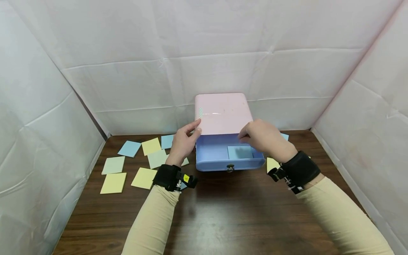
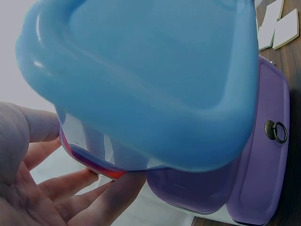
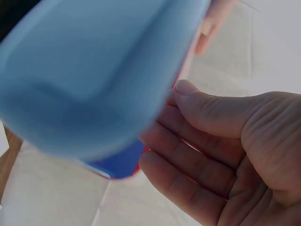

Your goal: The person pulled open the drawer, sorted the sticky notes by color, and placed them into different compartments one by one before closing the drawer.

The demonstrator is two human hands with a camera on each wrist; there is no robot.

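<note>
A pink case (image 1: 223, 113) stands at the back of the wooden table, its blue drawer (image 1: 210, 152) pulled out toward me. A light blue sticky note (image 1: 239, 153) lies flat inside the drawer. My left hand (image 1: 191, 132) touches the case's front left corner with fairly straight fingers (image 2: 94, 197). My right hand (image 1: 248, 136) rests at the case's front edge above the drawer and holds nothing; its thumb (image 3: 207, 106) lies against the case (image 3: 84, 70). The drawer front (image 2: 263, 179) carries a small ring pull (image 2: 276, 131).
Several yellow, blue and pale green sticky notes lie on the table left of the case, among them a yellow one (image 1: 113, 182) and a blue one (image 1: 129, 148). Another yellow note (image 1: 272, 164) shows beside my right wrist. White cloth walls enclose the table on three sides.
</note>
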